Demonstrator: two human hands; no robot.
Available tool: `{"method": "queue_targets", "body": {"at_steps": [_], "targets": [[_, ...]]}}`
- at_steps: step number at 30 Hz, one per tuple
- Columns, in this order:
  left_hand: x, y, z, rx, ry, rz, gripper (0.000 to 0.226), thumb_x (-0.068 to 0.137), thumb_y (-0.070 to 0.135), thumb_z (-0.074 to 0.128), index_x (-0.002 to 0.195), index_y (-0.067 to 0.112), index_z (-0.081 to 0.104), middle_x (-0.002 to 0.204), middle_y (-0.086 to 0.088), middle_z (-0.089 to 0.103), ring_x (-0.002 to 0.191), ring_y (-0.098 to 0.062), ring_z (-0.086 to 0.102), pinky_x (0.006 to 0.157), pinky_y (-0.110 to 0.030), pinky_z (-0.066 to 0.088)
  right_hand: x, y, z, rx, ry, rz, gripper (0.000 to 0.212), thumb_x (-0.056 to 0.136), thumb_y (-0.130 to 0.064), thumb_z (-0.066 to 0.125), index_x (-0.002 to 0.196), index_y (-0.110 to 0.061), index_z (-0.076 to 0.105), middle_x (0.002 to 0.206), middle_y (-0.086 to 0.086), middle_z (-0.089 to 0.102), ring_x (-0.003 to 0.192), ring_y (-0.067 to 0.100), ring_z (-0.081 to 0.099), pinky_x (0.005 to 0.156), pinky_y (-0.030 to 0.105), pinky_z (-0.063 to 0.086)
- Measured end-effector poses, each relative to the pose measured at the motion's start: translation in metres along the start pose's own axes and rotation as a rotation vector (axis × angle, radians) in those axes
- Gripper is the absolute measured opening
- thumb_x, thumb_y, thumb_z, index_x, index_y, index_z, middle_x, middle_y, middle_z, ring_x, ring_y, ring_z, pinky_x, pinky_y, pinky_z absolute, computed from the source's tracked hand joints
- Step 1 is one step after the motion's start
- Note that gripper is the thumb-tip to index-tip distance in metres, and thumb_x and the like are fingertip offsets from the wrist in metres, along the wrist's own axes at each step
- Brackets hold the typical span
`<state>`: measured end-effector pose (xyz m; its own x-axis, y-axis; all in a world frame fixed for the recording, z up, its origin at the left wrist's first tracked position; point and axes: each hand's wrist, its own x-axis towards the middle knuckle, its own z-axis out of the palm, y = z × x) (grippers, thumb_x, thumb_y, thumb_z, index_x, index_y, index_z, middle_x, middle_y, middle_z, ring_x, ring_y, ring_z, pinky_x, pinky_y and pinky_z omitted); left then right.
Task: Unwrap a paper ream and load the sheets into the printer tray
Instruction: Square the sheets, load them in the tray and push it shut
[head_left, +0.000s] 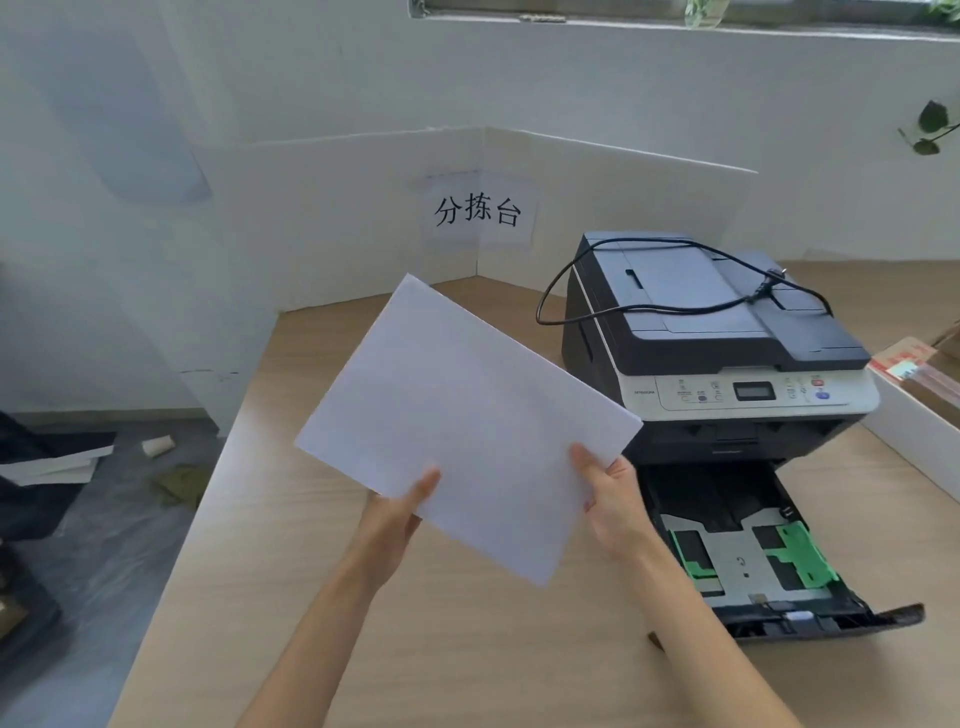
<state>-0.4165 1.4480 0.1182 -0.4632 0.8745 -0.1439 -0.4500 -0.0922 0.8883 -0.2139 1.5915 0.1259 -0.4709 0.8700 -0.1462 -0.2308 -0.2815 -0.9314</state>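
Note:
A stack of white sheets (462, 421) is held in the air above the wooden table (291, 571), tilted and turned diagonally. My left hand (400, 512) grips its near edge from below, thumb on top. My right hand (610, 501) grips the near right edge, thumb on top. To the right stands a grey and black printer (711, 343). Its paper tray (753, 558) is pulled out toward me, with green guides and no paper visible inside. The sheets hang left of the tray, apart from it.
A black power cord (675, 306) lies coiled on the printer lid. A white box (914, 431) sits at the right edge. White partition boards with a paper sign (477, 210) close the table's back. Scraps and a paper roll (156, 445) lie on the floor at left.

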Motion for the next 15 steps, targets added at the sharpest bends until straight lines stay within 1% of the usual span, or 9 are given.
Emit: {"method": "queue_targets", "body": {"at_steps": [2, 4, 6, 8, 9, 11, 13, 14, 15], "targets": [[-0.002, 0.021, -0.028, -0.064, -0.163, -0.048, 0.043, 0.094, 0.023, 0.049, 0.137, 0.020, 0.045, 0.136, -0.003, 0.059, 0.124, -0.020, 0.056, 0.091, -0.030, 0.054, 0.003, -0.010, -0.008, -0.049, 0.016, -0.048, 0.017, 0.092, -0.009, 0.051, 0.099, -0.005, 0.066, 0.087, 0.001, 0.076, 0.078, 0.019, 0.070, 0.069, 0.035, 0.059], [-0.004, 0.048, -0.051, -0.019, -0.252, -0.126, 0.047, 0.092, 0.039, 0.048, 0.135, 0.021, 0.049, 0.130, -0.002, 0.062, 0.118, -0.019, 0.060, 0.089, -0.030, 0.055, 0.004, -0.019, -0.016, -0.083, -0.005, -0.054, 0.017, 0.089, -0.010, 0.053, 0.098, -0.005, 0.066, 0.086, 0.002, 0.076, 0.076, 0.019, 0.071, 0.070, 0.036, 0.059], [-0.003, 0.071, -0.062, 0.208, -0.327, -0.212, 0.057, 0.080, 0.051, 0.061, 0.131, 0.029, 0.054, 0.123, 0.003, 0.067, 0.110, -0.016, 0.064, 0.085, -0.027, 0.056, 0.003, -0.022, -0.024, -0.108, -0.049, -0.050, 0.020, 0.085, -0.017, 0.056, 0.098, -0.005, 0.066, 0.087, 0.003, 0.076, 0.078, 0.020, 0.071, 0.071, 0.036, 0.059], [0.002, 0.081, -0.068, 0.413, -0.400, -0.295, 0.060, 0.072, 0.051, 0.069, 0.128, 0.031, 0.056, 0.123, 0.006, 0.067, 0.110, -0.015, 0.064, 0.085, -0.027, 0.057, 0.001, -0.020, -0.027, -0.124, -0.085, -0.037, 0.020, 0.083, -0.019, 0.057, 0.095, -0.007, 0.068, 0.088, 0.004, 0.076, 0.079, 0.021, 0.072, 0.071, 0.036, 0.059], [0.004, 0.082, -0.068, 0.486, -0.418, -0.320, 0.057, 0.072, 0.050, 0.070, 0.125, 0.031, 0.059, 0.123, 0.006, 0.068, 0.111, -0.015, 0.065, 0.084, -0.027, 0.057, 0.000, -0.018, -0.028, -0.133, -0.096, -0.025, 0.019, 0.082, -0.019, 0.058, 0.094, -0.008, 0.069, 0.088, 0.004, 0.076, 0.079, 0.021, 0.072, 0.070, 0.036, 0.060], [0.007, 0.074, -0.063, 0.598, -0.354, -0.324, 0.045, 0.075, 0.045, 0.071, 0.116, 0.029, 0.065, 0.117, 0.004, 0.071, 0.106, -0.014, 0.068, 0.083, -0.027, 0.057, -0.002, -0.011, -0.026, -0.151, -0.101, -0.005, 0.019, 0.081, -0.019, 0.060, 0.092, -0.008, 0.070, 0.087, 0.005, 0.076, 0.078, 0.022, 0.071, 0.069, 0.036, 0.060], [0.011, 0.054, -0.054, 0.648, -0.144, -0.270, 0.024, 0.082, 0.034, 0.071, 0.102, 0.022, 0.071, 0.107, 0.000, 0.075, 0.096, -0.016, 0.071, 0.084, -0.033, 0.057, -0.004, -0.001, -0.024, -0.169, -0.065, 0.007, 0.020, 0.082, -0.018, 0.060, 0.094, -0.005, 0.069, 0.088, 0.009, 0.074, 0.078, 0.025, 0.069, 0.071, 0.039, 0.057], [0.013, 0.040, -0.048, 0.677, -0.036, -0.213, 0.012, 0.085, 0.027, 0.068, 0.094, 0.018, 0.072, 0.101, -0.003, 0.076, 0.091, -0.019, 0.072, 0.081, -0.035, 0.057, -0.005, 0.005, -0.023, -0.181, -0.036, 0.009, 0.018, 0.084, -0.016, 0.059, 0.094, -0.003, 0.068, 0.088, 0.012, 0.073, 0.078, 0.026, 0.067, 0.071, 0.040, 0.055], [0.012, 0.027, -0.043, 0.711, 0.055, -0.138, 0.007, 0.088, 0.019, 0.065, 0.086, 0.016, 0.072, 0.094, -0.006, 0.074, 0.085, -0.020, 0.070, 0.076, -0.035, 0.054, -0.005, 0.010, -0.023, -0.194, -0.006, 0.008, 0.016, 0.087, -0.013, 0.058, 0.094, -0.003, 0.068, 0.088, 0.012, 0.071, 0.078, 0.026, 0.066, 0.070, 0.040, 0.054]]}}
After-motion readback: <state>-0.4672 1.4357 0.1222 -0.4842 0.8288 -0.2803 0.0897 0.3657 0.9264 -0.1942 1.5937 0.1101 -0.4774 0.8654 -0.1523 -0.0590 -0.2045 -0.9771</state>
